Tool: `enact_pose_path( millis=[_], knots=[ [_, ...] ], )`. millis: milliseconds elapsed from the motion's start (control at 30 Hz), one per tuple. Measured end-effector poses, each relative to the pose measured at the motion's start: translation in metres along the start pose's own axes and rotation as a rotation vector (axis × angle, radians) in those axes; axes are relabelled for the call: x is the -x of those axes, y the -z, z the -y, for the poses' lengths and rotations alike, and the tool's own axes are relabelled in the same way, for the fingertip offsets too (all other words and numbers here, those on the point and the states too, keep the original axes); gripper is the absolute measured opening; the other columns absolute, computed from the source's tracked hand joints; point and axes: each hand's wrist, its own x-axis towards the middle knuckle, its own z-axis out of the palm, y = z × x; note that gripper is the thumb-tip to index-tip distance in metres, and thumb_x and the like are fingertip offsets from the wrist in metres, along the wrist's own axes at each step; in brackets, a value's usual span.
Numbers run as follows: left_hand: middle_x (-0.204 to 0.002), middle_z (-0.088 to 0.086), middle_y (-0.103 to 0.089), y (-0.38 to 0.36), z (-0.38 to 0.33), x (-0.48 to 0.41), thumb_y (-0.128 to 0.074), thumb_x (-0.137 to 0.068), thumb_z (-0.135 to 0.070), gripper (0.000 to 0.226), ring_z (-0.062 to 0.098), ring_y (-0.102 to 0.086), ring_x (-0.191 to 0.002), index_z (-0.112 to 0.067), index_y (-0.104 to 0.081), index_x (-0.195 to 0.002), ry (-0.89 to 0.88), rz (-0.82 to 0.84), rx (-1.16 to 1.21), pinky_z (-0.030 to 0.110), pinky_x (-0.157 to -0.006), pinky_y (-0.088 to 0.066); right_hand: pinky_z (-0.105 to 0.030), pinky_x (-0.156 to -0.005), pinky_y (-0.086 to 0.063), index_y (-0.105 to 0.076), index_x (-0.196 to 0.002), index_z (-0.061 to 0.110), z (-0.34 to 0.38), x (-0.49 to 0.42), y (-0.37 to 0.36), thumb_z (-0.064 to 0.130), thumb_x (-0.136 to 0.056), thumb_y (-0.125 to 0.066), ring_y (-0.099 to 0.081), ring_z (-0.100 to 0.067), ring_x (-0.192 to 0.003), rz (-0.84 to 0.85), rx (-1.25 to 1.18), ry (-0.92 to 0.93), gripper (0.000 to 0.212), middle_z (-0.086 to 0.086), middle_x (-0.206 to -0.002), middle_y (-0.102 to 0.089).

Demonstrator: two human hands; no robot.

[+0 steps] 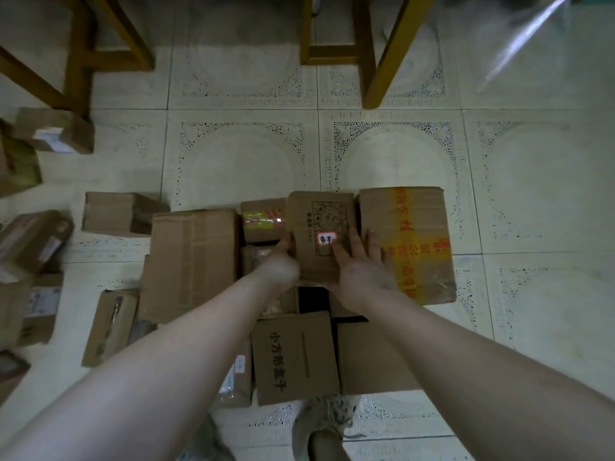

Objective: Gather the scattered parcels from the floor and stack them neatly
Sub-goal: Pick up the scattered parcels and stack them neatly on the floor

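A small cardboard parcel with a cartoon drawing and a red-edged label [319, 227] is held between both my hands above a cluster of boxes on the floor. My left hand [283, 264] grips its left side. My right hand [361, 267] grips its right side, thumb on top near the label. To its right stands a large box with yellow and red tape [409, 241]. To its left lies a large plain box [193, 261]. Nearer to me lies a box with black printed characters [294, 357] and a plain box [369, 357].
Several loose parcels lie at the left, among them a box [116, 212], a taped one [31, 244] and one at the far left [55, 133]. Yellow wooden furniture legs [382, 51] stand at the back. My shoes [322, 427] are at the bottom. Bare tiles spread to the right.
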Motion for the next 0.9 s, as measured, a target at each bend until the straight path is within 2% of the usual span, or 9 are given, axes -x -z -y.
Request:
enact_pose_path(
  millis=[67, 100, 233, 300, 333, 400, 567, 833, 900],
  knots=[
    [-0.132, 0.003, -0.053, 0.0, 0.001, 0.0, -0.04, -0.094, -0.003, 0.067, 0.016, -0.054, -0.104, -0.032, -0.017, -0.15, -0.018, 0.031, -0.028, 0.026, -0.081, -0.048, -0.052, -0.115, 0.0, -0.006, -0.153, 0.029, 0.001, -0.002, -0.002, 0.053, -0.092, -0.048, 0.019, -0.037, -0.143, 0.011, 0.003, -0.001, 0.078, -0.005, -0.161, 0.011],
    [-0.134, 0.0, -0.05, 0.002, 0.001, 0.0, -0.041, -0.095, -0.003, 0.067, 0.015, -0.053, -0.105, -0.031, -0.014, -0.15, -0.023, 0.043, -0.045, 0.025, -0.082, -0.047, -0.052, -0.115, 0.0, -0.006, -0.153, 0.029, 0.001, -0.002, -0.002, 0.051, -0.092, -0.048, 0.019, -0.036, -0.143, 0.015, 0.004, 0.001, 0.077, -0.004, -0.161, 0.011],
    [-0.123, 0.002, -0.053, 0.022, 0.0, 0.005, -0.052, -0.094, -0.016, 0.064, 0.004, -0.049, -0.076, -0.024, -0.02, -0.149, -0.028, 0.037, -0.082, 0.018, -0.061, -0.043, -0.049, -0.116, -0.004, -0.006, -0.153, 0.029, -0.001, 0.003, 0.009, 0.045, -0.094, -0.049, 0.013, -0.033, -0.145, 0.023, -0.004, -0.013, 0.075, -0.003, -0.161, 0.01],
    [-0.134, 0.006, -0.049, 0.041, 0.0, 0.019, -0.056, -0.093, -0.022, 0.067, 0.016, -0.057, -0.097, -0.022, -0.019, -0.15, -0.009, 0.017, -0.085, 0.023, -0.075, -0.045, -0.048, -0.116, -0.007, -0.007, -0.154, 0.027, 0.002, 0.014, 0.022, 0.045, -0.094, -0.05, 0.008, -0.031, -0.146, 0.024, -0.016, -0.024, 0.076, -0.004, -0.161, 0.008],
    [-0.141, 0.008, -0.045, 0.051, 0.0, 0.029, -0.056, -0.093, -0.025, 0.069, 0.022, -0.053, -0.113, -0.021, -0.018, -0.151, -0.002, 0.007, -0.096, 0.024, -0.083, -0.041, -0.047, -0.116, -0.01, -0.008, -0.154, 0.026, 0.005, 0.023, 0.03, 0.046, -0.094, -0.05, 0.006, -0.031, -0.146, 0.02, -0.014, -0.035, 0.076, -0.005, -0.161, 0.005],
    [-0.147, 0.008, -0.039, 0.075, 0.001, 0.056, -0.055, -0.094, -0.03, 0.069, 0.025, -0.044, -0.128, -0.021, -0.016, -0.151, -0.014, -0.025, -0.132, 0.024, -0.087, -0.034, -0.047, -0.115, -0.016, -0.01, -0.153, 0.026, 0.015, 0.043, 0.049, 0.048, -0.093, -0.049, 0.0, -0.031, -0.146, 0.003, -0.01, -0.061, 0.075, -0.007, -0.161, 0.0],
    [-0.154, 0.006, -0.027, 0.146, 0.012, 0.141, -0.056, -0.092, -0.036, 0.071, 0.026, -0.032, -0.138, -0.029, -0.016, -0.151, -0.073, -0.092, -0.246, 0.034, -0.106, -0.032, -0.047, -0.116, -0.013, -0.012, -0.153, 0.027, 0.063, 0.115, 0.106, 0.05, -0.093, -0.049, -0.001, -0.028, -0.148, -0.037, -0.071, -0.129, 0.074, -0.006, -0.162, -0.004],
    [-0.155, 0.006, -0.024, 0.258, 0.042, 0.309, -0.058, -0.092, -0.027, 0.071, 0.025, -0.033, -0.137, -0.027, -0.018, -0.15, -0.059, -0.189, -0.226, 0.035, -0.099, -0.038, -0.045, -0.117, -0.014, -0.017, -0.153, 0.026, 0.187, 0.24, 0.177, 0.052, -0.093, -0.049, -0.007, -0.025, -0.147, -0.077, -0.194, -0.073, 0.073, -0.004, -0.161, -0.012],
    [-0.155, 0.006, -0.025, 0.281, 0.051, 0.35, -0.058, -0.092, -0.028, 0.069, 0.025, -0.032, -0.138, -0.027, -0.02, -0.15, -0.027, -0.272, -0.222, 0.038, -0.104, -0.035, -0.047, -0.117, -0.016, -0.019, -0.152, 0.026, 0.216, 0.262, 0.187, 0.052, -0.092, -0.051, -0.009, -0.025, -0.147, -0.075, -0.246, -0.045, 0.073, -0.004, -0.16, -0.015]
  ],
)
